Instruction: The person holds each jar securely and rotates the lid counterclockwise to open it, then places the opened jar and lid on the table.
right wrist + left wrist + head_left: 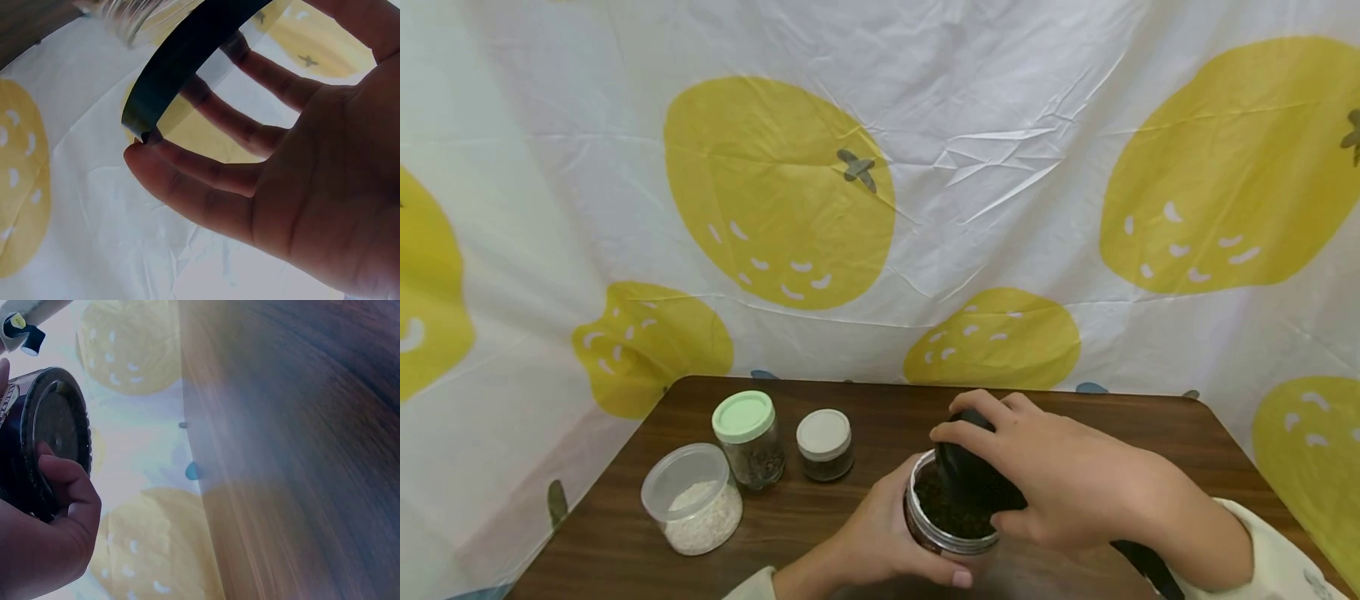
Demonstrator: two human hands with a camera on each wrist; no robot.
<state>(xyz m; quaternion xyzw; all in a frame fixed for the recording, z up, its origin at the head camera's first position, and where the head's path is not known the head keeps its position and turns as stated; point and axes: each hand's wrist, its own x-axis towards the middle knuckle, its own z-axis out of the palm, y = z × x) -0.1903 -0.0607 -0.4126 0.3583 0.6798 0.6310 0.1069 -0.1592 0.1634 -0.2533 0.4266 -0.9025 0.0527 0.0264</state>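
Note:
In the head view my left hand (pixel 887 525) grips an uncapped jar (pixel 934 533) around its side. Its silvery threaded neck faces up, and dark, crumbly contents show inside. The left wrist view shows the jar's dark base (pixel 59 419), with curled fingers (pixel 69 481) against it. My right hand (pixel 1075 475) holds a black lid (pixel 966 467) by its edge, tilted over the jar mouth, covering part of the opening. In the right wrist view, fingertips and thumb hold the lid's dark rim (pixel 169 75). Whether lid and jar touch, I cannot tell.
Left on the brown wooden table (pixel 790 533) stand a clear tub (pixel 700 521) of pale grains, a green-lidded jar (pixel 756 454) with dark pieces, and a small white-lidded jar (pixel 825 454). A lemon-print cloth (pixel 985 192) hangs behind the table.

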